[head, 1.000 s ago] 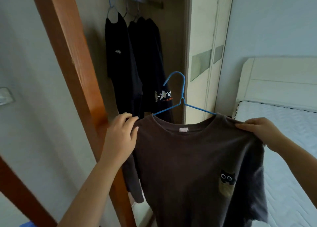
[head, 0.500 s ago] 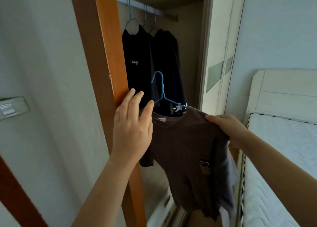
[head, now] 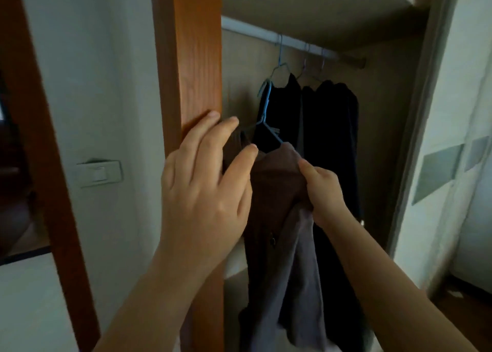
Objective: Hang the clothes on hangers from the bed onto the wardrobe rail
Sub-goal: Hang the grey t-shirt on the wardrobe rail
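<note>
- Below the wardrobe rail: brown shirt on blue hanger (hook not yet on).
- My right hand grasps its shoulder.
- My left hand, fingers spread, steadies its other shoulder.

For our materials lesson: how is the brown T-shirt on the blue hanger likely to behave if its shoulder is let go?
Probably floppy: the brown T-shirt bunches and folds where the right hand pinches it. It looks light, since a thin blue hanger carries it. It might slide off, because the wire arm slopes and one shoulder is already crumpled.
</note>
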Motion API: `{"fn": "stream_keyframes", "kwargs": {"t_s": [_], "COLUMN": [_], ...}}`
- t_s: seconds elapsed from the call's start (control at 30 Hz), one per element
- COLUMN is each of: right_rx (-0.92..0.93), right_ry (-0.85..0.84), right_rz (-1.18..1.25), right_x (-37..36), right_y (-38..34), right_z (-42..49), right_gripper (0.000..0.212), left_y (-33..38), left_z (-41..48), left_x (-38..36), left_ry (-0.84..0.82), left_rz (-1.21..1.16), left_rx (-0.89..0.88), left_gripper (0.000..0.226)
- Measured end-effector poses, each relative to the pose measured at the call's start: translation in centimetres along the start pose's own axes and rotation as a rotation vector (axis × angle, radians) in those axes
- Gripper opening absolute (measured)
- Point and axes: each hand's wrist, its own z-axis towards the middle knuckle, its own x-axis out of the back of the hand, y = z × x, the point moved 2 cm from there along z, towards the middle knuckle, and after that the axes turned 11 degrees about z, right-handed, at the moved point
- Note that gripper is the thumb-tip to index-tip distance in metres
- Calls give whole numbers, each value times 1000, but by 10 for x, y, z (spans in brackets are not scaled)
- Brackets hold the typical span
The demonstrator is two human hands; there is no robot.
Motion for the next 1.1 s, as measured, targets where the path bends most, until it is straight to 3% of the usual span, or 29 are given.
{"fn": "stream_keyframes", "kwargs": {"t_s": [0.1,0.23,0.47,0.87,1.1], "right_rx": [41,181,374,224,275], "right_ry": [-31,-49,-76,-152,-148], "right_rz": [78,109,114,95,79], "right_x": [-17,-36,-50,-80,-66], "right_y": [-2,-21,-52,-47,-26], "right_z": [44,93,145,198,201], "right_gripper": [37,46,52,49,49], "left_y": [-2,0,1,8,12], "left_z": [11,23,40,55,55], "left_x": [-1,-6,-9,-21,-22], "left_ry": [4,10,20,25,28], "left_rz": [147,357,518,717,711], "left_rx": [25,25,57,57,104], "left_gripper": [24,31,37,35,34]}}
